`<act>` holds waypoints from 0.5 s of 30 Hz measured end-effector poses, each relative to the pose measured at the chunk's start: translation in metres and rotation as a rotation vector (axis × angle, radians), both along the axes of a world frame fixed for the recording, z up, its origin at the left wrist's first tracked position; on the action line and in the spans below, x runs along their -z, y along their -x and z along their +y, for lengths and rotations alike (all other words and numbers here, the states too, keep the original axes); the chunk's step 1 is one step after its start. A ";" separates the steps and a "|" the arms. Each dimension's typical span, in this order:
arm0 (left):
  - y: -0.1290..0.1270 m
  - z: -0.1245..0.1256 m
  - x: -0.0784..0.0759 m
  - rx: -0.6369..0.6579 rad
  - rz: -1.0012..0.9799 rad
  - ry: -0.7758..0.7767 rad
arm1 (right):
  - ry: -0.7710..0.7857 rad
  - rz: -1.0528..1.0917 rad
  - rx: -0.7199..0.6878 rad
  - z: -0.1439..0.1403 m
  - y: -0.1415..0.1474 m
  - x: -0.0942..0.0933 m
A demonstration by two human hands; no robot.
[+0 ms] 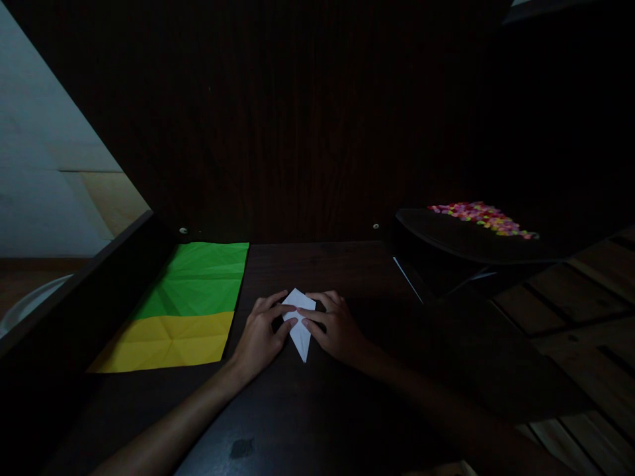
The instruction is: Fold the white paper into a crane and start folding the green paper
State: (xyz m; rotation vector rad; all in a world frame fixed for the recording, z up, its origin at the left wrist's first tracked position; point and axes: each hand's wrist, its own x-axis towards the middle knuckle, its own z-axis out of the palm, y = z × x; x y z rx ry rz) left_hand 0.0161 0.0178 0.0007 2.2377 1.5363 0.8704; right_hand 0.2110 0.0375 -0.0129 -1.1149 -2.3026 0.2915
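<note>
A small white folded paper [301, 338], shaped like a kite with its long point towards me, lies on the dark wooden surface. My left hand [265, 330] holds its left side, with the index finger and thumb tips resting on the paper. From the right, my right hand [337, 327] holds it the same way, index finger and thumb on top. The fingertips of both hands almost meet at the paper's middle. Fine creases run down its lower part.
Left of my hands lie a green paper sheet [203, 281] and a yellow paper sheet [173, 340], both creased. A dark upright panel [297, 132] stands behind. Small pink, red and yellow pieces [486, 218] are on a dark curved surface at right. A low ledge [99, 264] borders the left.
</note>
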 end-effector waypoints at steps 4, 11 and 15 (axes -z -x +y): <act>0.001 0.002 -0.001 -0.020 -0.065 0.024 | 0.066 0.062 0.001 0.001 0.000 -0.002; -0.001 0.000 -0.001 -0.096 -0.208 0.157 | 0.151 0.176 0.001 0.003 -0.002 -0.004; -0.001 0.000 0.002 -0.086 -0.279 0.173 | 0.170 0.219 0.018 0.005 -0.001 -0.004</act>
